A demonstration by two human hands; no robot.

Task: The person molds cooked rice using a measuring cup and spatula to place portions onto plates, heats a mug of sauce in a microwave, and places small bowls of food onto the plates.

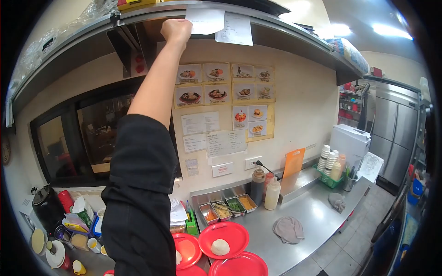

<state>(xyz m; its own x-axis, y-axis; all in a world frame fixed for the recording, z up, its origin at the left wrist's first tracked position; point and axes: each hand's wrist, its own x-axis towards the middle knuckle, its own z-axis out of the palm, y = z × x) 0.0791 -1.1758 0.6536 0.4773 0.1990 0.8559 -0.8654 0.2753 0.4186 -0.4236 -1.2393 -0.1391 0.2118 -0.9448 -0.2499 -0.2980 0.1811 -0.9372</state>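
My left hand (177,32) is raised high at the top of the view, its fingers closed at the left edge of a white paper slip (206,21) on the shelf's front edge. A second written slip (235,30) hangs just right of it. The black-sleeved arm crosses the left middle of the view. Far below the hand are several red plates; one plate (237,234) bears a mound of white rice (220,247). My right hand does not show.
Metal containers of toppings (223,210) and squeeze bottles (272,194) stand against the wall. A grey cloth (288,229) lies on the steel counter (262,250). The overhead shelf (285,46) spans the top; a green basket (328,178) holds cups at right.
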